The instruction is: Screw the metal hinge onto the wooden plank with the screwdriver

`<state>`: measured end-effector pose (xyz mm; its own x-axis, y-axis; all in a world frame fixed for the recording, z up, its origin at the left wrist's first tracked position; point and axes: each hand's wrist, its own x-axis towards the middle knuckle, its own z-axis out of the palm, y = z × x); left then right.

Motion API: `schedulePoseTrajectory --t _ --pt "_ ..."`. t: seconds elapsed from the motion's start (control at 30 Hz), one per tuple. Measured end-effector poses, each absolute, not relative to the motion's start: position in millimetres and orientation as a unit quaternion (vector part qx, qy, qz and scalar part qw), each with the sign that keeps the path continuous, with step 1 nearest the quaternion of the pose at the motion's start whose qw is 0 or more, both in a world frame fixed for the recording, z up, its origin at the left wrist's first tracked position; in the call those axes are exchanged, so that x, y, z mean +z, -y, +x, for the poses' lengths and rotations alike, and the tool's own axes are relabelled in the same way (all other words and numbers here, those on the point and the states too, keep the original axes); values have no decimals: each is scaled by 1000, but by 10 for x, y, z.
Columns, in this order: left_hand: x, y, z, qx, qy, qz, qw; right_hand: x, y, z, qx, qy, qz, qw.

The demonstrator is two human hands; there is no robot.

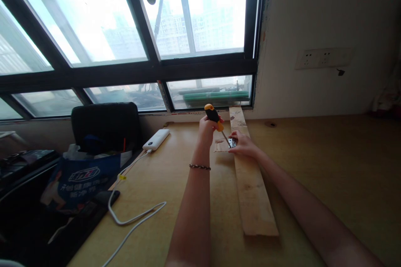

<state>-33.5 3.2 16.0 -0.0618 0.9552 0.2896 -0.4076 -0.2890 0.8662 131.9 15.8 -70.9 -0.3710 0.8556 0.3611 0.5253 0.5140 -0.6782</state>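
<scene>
My left hand (209, 127) is wrapped round the lower handle of a yellow and black screwdriver (212, 113). The tool slants down to the right, its tip at a small shiny metal hinge (232, 142). With fingers and thumb, my right hand (243, 145) grips the hinge at its edges. Under the hinge lies a long wooden board (254, 194), pointing away from me towards the window. A short piece of wood (221, 144) sticks out from the board's left side. Whatever screw is under the tip is too small to make out.
On the table (313, 167) a white power bank (156, 139) lies to the left, with a white cable (138, 221) trailing towards me. A black chair (105, 123) and a blue bag (83, 181) stand beyond the left edge. A window and wall bound the far side.
</scene>
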Motion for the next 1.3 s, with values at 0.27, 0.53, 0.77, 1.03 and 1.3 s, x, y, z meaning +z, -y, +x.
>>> schedulePoseTrajectory --t 0.27,0.53,0.77,1.03,1.3 --pt "172 -7 -258 654 -249 481 528 -706 -153 1323 224 800 -435 349" --pt "236 50 -262 630 -400 532 401 -750 -185 1334 225 800 -427 357" --pt "282 69 -338 625 -434 551 343 -750 -181 1333 223 800 -426 359" --pt "329 130 -335 603 -311 542 496 -705 -148 1320 231 798 -429 353" --pt "368 144 -301 634 -258 478 550 -727 -177 1323 228 798 -432 352"
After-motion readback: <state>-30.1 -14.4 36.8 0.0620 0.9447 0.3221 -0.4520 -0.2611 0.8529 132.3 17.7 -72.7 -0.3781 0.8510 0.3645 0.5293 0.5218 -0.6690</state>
